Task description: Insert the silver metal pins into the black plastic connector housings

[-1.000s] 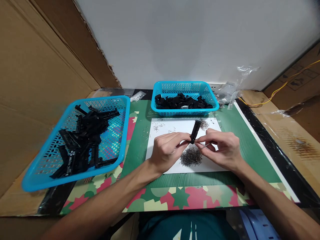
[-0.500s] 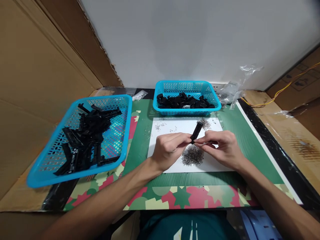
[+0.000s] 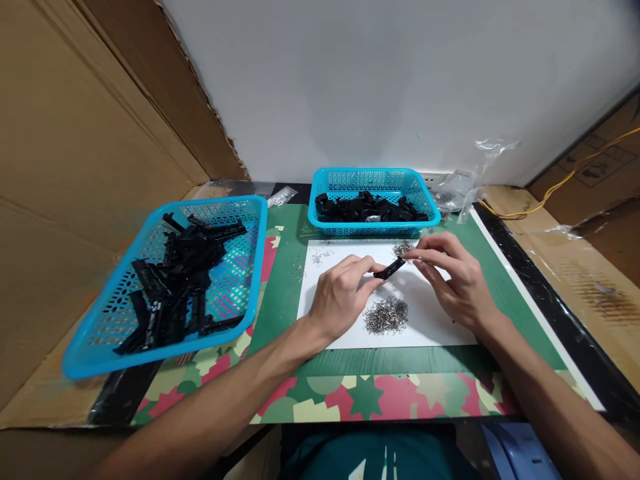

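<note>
In the head view, I am seeing the left hand (image 3: 343, 293) pinching a tilted black part (image 3: 391, 269) by its near end, above the white paper (image 3: 433, 320). The right hand (image 3: 456, 279) is holding its fingertips at the part's far end; I cannot tell whether they are gripping anything. A pile of small metal pieces (image 3: 387, 315) is lying below, and a blue basket (image 3: 375, 228) is standing behind.

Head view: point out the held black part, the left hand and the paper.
Black part (image 3: 391, 269), head view: middle of its exposed length.
Left hand (image 3: 341, 291), head view: back of the hand.
Paper (image 3: 426, 329), head view: bare area near its lower edge.
</note>
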A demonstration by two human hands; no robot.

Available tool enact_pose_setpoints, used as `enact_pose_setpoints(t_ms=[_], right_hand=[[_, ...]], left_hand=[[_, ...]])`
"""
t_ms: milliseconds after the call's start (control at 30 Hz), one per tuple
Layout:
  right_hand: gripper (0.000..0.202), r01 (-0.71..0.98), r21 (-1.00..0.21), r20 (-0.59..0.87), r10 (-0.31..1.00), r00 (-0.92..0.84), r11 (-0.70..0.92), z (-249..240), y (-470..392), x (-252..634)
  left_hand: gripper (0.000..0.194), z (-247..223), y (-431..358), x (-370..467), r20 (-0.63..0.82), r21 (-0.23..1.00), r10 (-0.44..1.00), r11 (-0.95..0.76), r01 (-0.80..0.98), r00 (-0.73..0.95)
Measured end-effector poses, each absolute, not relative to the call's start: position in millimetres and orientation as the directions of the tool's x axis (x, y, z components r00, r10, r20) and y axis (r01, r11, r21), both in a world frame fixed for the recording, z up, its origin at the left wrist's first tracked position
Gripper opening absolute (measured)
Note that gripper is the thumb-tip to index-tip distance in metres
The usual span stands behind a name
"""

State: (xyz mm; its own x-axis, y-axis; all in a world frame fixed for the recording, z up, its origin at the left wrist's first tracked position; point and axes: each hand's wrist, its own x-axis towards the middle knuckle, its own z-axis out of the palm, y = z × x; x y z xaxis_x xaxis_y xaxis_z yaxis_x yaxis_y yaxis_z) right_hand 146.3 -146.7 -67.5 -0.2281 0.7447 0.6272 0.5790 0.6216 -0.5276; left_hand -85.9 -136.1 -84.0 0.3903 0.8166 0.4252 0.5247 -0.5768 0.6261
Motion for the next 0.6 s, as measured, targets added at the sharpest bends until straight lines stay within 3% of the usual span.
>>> enact_pose_setpoints(t_ms=[267,433,600], right_hand=[[0.017,0.524,-0.601,0.677,0.733,-0.067,0.603,-78,-151,134],[0.007,0.452,-0.767,0.524,0.851,0.034,0.455,-79,-156,119],[0.015,0.492,-0.789,0.432,0.902,0.021,0.367,-74,-153,126]], left_hand=[[0.015,-88,-130,-85,0.354,0.574,0.790,-0.606,0.551,0.500],[0.010,-89,-131,-85,0.382,0.531,0.761,-0.646,0.549,0.524],[0.008,-91,-132,-85,0.419,0.503,0.739,-0.673,0.542,0.528]])
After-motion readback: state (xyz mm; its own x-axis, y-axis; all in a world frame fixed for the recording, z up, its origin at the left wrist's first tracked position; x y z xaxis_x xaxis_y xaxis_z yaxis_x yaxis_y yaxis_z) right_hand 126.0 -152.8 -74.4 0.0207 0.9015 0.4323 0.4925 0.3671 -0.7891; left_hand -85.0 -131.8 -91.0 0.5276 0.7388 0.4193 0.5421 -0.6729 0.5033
